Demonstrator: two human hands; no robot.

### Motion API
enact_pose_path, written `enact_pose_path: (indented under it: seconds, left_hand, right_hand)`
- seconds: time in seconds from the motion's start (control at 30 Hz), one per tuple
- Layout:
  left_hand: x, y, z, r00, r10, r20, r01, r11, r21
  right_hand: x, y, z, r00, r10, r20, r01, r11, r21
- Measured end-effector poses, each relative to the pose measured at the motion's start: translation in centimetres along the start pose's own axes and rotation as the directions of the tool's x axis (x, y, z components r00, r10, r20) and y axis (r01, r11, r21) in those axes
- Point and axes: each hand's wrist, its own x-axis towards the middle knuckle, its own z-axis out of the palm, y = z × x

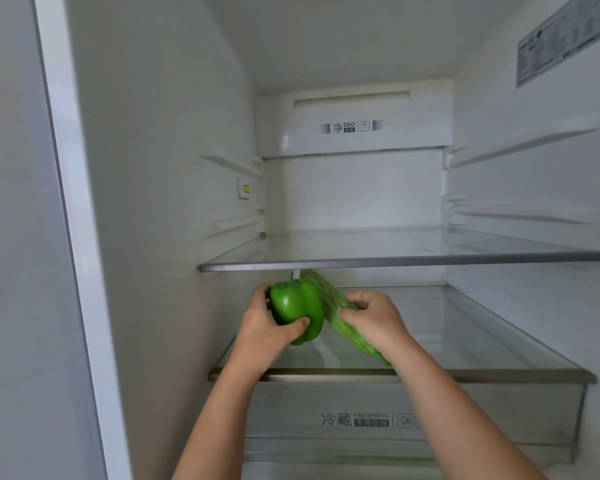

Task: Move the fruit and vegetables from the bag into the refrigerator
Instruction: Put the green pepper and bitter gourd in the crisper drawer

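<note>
The refrigerator (174,188) stands open in front of me. My left hand (262,323) grips a shiny green bell pepper (293,303), stem up, just above the left side of the lower glass shelf (482,344). Right beside it, my right hand (374,318) holds a long, pale green bumpy gourd (328,291), tilted with its far end pointing up toward the back. The two vegetables touch each other. Whether either rests on the shelf is unclear. The bag is out of view.
An upper glass shelf (406,259) hangs right above the vegetables. Below the lower shelf is a clear drawer marked FRESHBOX (361,419). A white vent panel (354,124) sits on the back wall. The refrigerator's left edge (73,216) runs down the left.
</note>
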Motion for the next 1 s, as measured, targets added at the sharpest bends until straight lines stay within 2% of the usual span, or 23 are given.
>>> enact_pose_path:
  seconds: [0.17,0.53,0.83,1.0]
  left_hand:
    - [0.5,-0.3,0.2,0.998,0.013,0.055,-0.012,1.0,-0.002]
    - [-0.2,-0.4,-0.1,0.998,0.011,0.063,-0.012,1.0,0.027]
    - [-2.2,-0.3,-0.4,0.999,0.031,0.012,-0.033,0.974,0.225]
    - [-5.1,0.2,-1.1,0.989,0.149,-0.016,-0.136,0.937,0.323]
  right_hand:
    - [0.0,0.0,-0.4,0.997,-0.047,0.055,0.05,0.998,-0.048]
    - [-1.2,-0.3,-1.0,0.993,-0.063,0.103,0.069,0.996,-0.054]
    - [-3.3,-0.8,-1.3,0.986,-0.156,0.057,0.165,0.964,-0.21]
    - [-6.0,-1.1,-1.0,0.965,-0.264,-0.01,0.247,0.917,-0.314]
